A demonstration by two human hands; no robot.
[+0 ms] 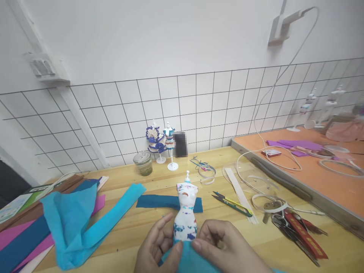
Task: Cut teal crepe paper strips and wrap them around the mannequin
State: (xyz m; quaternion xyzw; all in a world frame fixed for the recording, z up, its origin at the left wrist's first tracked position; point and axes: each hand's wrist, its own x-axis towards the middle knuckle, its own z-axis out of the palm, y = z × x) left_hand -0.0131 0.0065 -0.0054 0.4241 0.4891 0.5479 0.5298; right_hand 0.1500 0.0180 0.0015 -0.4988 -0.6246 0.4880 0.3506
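Observation:
A small white dress form point(186, 204), stained with blue, purple and red marks, stands upright between my hands. Around its hips lies a turquoise sheet point(190, 261) of thin cloth or crepe paper, reaching down out of the frame. My left hand point(159, 246) curls about the form's left side, its thumb pressing the sheet against the hip. On the other side, my right hand point(224, 244) pinches the sheet's top edge between thumb and fingers. A dark blue strip point(159, 201) lies flat behind the form.
Turquoise strips point(71, 227) lie over a coloured pile at left. Two decorated dress forms point(170, 146) and a glass jar point(143, 163) stand by the wall. Thread snips point(233, 204), a pale strip point(239, 189) and scissors point(292, 235) lie right. An orange board point(335, 182) borders the table.

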